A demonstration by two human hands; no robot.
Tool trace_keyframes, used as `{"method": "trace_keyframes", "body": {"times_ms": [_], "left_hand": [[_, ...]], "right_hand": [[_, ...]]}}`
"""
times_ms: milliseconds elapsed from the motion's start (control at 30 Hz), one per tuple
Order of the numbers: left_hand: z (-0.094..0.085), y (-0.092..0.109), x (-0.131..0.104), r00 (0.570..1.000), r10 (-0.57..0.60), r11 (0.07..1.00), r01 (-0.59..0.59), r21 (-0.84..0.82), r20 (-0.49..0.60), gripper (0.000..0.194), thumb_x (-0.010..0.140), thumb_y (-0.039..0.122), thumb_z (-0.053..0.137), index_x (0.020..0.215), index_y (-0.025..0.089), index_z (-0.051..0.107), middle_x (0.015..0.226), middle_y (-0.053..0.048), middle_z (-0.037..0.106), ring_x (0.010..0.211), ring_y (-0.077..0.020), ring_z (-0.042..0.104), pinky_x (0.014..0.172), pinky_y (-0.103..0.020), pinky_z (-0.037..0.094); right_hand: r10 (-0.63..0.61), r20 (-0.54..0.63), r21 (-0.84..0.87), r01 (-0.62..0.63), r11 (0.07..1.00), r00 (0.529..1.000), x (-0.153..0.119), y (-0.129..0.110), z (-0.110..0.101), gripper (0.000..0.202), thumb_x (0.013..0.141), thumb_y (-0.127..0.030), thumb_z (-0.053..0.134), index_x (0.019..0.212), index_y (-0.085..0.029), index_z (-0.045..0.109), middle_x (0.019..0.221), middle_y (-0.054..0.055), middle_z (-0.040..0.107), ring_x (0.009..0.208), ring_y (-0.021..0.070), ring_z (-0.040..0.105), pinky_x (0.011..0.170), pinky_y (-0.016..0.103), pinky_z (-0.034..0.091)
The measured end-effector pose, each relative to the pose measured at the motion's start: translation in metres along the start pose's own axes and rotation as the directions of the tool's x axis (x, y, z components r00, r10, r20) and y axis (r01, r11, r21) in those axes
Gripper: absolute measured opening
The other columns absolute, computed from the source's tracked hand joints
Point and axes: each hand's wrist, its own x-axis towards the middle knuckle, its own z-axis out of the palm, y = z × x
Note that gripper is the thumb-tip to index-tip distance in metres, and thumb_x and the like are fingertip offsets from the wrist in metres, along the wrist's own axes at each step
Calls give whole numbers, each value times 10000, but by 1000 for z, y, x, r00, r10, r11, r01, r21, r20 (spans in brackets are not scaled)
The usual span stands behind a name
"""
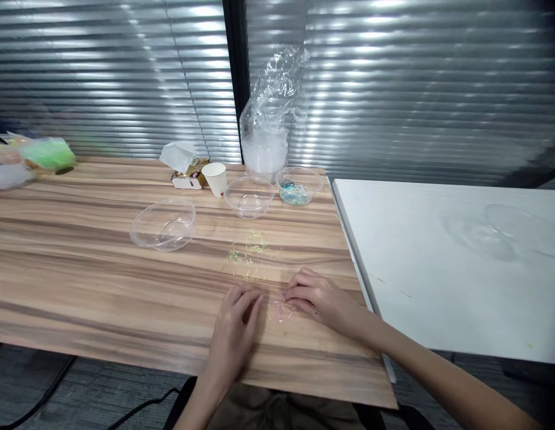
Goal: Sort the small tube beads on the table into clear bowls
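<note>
Small thin pink pieces [281,307] lie loosely scattered on the wooden table between my two hands. My right hand [317,298] is at their right edge, fingers bent and tips closed together; anything pinched there is too small to name. To the left of the pink pieces, my left hand [237,319] rests by the tabletop with thumb and fingertips drawn together, and what they hold, if anything, cannot be made out. Farther back lie similar green pieces [235,255] and yellow-green pieces [258,246], spread in a loose patch.
Clear plastic bowls stand behind: one at left [163,227], one in the middle [249,200], and one with blue pieces [298,190]. A paper cup [215,178], tissue pack [190,174] and bagged stacked bowls [265,149] line the back. A white table [429,269] adjoins at right.
</note>
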Motion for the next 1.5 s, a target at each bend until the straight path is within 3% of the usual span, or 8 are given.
{"method": "trace_keyframes", "body": {"times_ms": [67, 200, 367, 733, 967, 1100, 1333, 1500], "left_hand": [[-1, -6, 13, 999, 44, 995, -45, 88, 10, 213, 919, 158, 429, 976, 189, 632, 923, -76, 611, 877, -209, 574, 778, -345, 487], [-1, -17, 39, 985, 87, 952, -126, 279, 149, 219, 898, 89, 433, 905, 166, 638, 901, -80, 603, 867, -216, 552, 782, -353, 465], [2, -20, 46, 969, 114, 909, -190, 371, 218, 188, 889, 64, 464, 829, 150, 621, 850, -69, 599, 824, -218, 537, 747, -335, 444], [6, 1, 55, 930, 20, 718, -269, 642, 367, 216, 827, -40, 445, 807, 137, 567, 893, -113, 618, 860, -271, 545, 753, -372, 426], [-4, 14, 4, 929, 229, 872, -328, 363, 289, 262, 805, -51, 400, 851, 176, 523, 833, -58, 598, 777, -223, 524, 698, -328, 438], [-1, 9, -19, 950, 208, 936, -263, 233, 234, 267, 808, -48, 378, 841, 174, 522, 856, -59, 602, 790, -215, 529, 694, -325, 452], [4, -5, -23, 954, 293, 950, -298, 97, 64, 223, 904, 27, 430, 995, 162, 583, 942, -68, 642, 830, -194, 566, 743, -320, 478], [0, 2, -23, 970, 242, 967, -241, 88, -6, 209, 930, 69, 441, 1029, 162, 600, 936, -67, 655, 886, -188, 593, 809, -317, 505]], "right_hand": [[-6, 1, -3, 6, 1000, 1000, 0, 0, 2, 162, 927, -141, 539, 928, -191, 693, 870, 52, 634, 833, 194, 570, 733, 325, 491], [-11, 35, -24, 12, 1000, 999, 2, -3, 5, 180, 948, -158, 502, 919, -179, 678, 856, 56, 622, 826, 197, 563, 749, 342, 491], [-6, 51, -82, 10, 997, 999, 2, -6, 6, 185, 952, -140, 465, 899, -160, 642, 858, 69, 597, 815, 209, 533, 746, 365, 484], [209, -200, 228, -162, 960, 957, -2, 8, 6, 114, 901, -140, 528, 845, -195, 610, 833, 28, 668, 771, 179, 616, 699, 306, 481], [285, -231, 222, -235, 946, 930, 6, 22, 6, 89, 848, -139, 598, 857, -196, 666, 888, 31, 702, 792, 185, 646, 690, 293, 492], [278, -240, 210, -229, 950, 930, 22, 29, 9, 77, 819, -119, 628, 813, -186, 666, 838, 26, 692, 760, 178, 637, 702, 295, 496], [212, -355, 168, -161, 972, 911, 25, 31, 12, 119, 910, -232, 557, 941, -196, 667, 1004, 62, 684, 938, 209, 628, 850, 360, 494], [199, -468, 48, -200, 979, 861, 16, 48, -5, 193, 928, -301, 507, 977, -192, 659, 1033, 85, 670, 970, 228, 617, 822, 369, 508]]}}
